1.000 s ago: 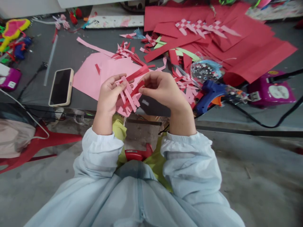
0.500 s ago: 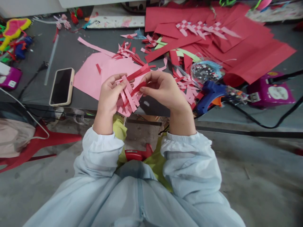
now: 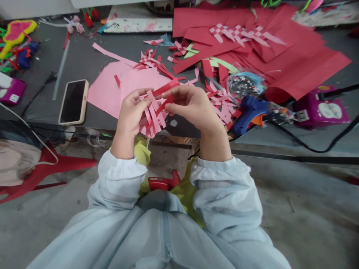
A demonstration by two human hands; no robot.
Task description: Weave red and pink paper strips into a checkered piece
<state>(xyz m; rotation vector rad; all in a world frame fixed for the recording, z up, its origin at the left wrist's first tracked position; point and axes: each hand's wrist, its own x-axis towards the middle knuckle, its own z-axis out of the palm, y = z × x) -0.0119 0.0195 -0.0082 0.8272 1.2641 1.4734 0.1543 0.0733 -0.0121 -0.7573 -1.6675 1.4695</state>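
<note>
My left hand (image 3: 133,110) is closed on a bundle of interlaced pink paper strips (image 3: 153,119) with red strips among them, held above the table's front edge. A red paper strip (image 3: 165,86) slants up and to the right from this bundle. Thumb and fingers of my right hand (image 3: 190,106) pinch the end of another red paper strip beside the bundle. Pink paper sheets (image 3: 105,89) lie under and behind my left hand. Finished-looking woven red-and-pink paper fish (image 3: 238,33) rest on red paper sheets (image 3: 294,67) at the back right.
A phone (image 3: 73,101) lies left of the pink sheets. To the right are a blue glue gun (image 3: 248,112), a bag of small beads or eyes (image 3: 244,84) and a purple box (image 3: 322,108) with a black cable. Paper scraps (image 3: 224,108) lie behind my right hand.
My right hand has shifted very slightly down, still pinching the red strip. The left hand keeps its hold on the strips, and the view has moved a little.
</note>
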